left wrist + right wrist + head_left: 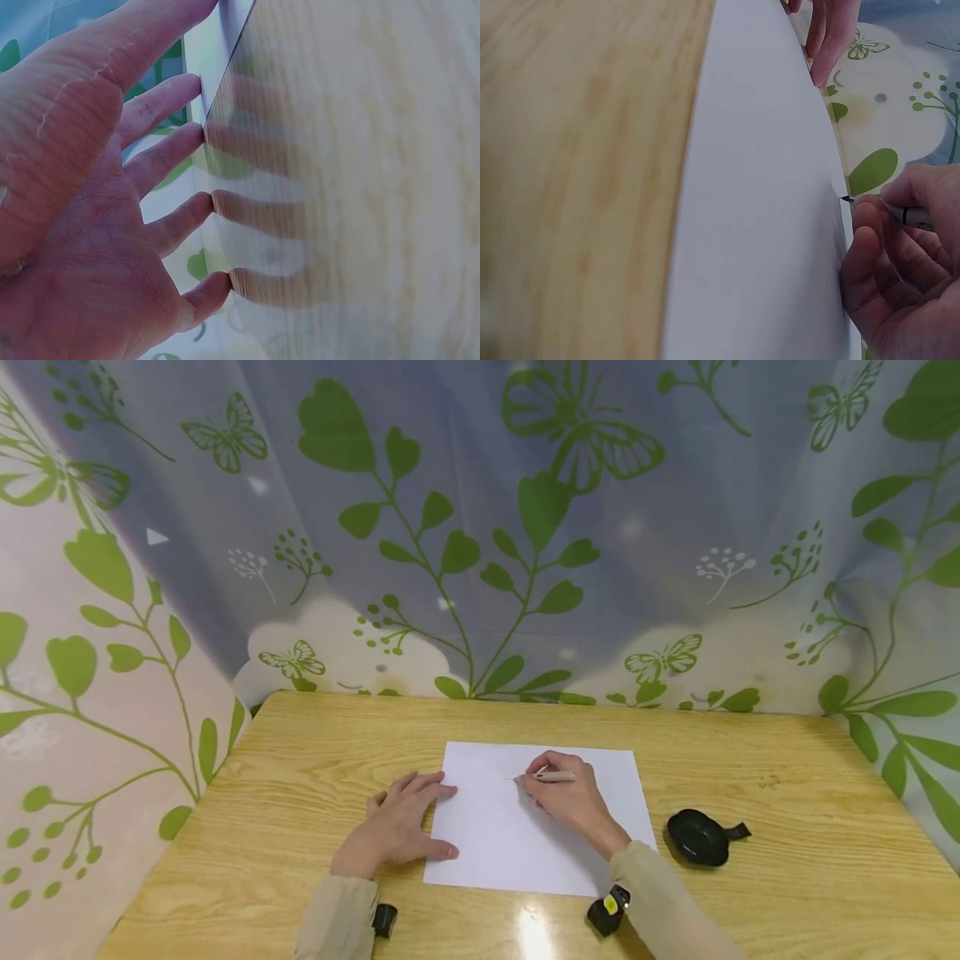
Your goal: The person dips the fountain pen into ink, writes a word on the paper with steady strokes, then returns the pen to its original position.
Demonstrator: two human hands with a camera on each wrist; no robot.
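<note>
A white sheet of paper point(487, 843) lies on the wooden table. My right hand point(570, 797) pinches a pale-barrelled pen point(557, 776), its tip at the upper middle of the sheet beside a faint short line. In the right wrist view, the dark pen tip point(847, 199) meets the paper point(757, 180), with the curled fingers point(866, 255) close to the surface. My left hand point(397, 827) rests spread at the left edge of the sheet, thumb and a fingertip on the paper. The left wrist view shows the left hand's point(97, 225) fingers straight, with fingertips down on the tabletop.
A small black pan-shaped dish point(697, 837) with a short handle stands on the table point(817, 877), right of the paper. Behind the table hangs a curtain point(480, 527) printed with green leaves and butterflies. Each wrist wears a black device point(609, 910).
</note>
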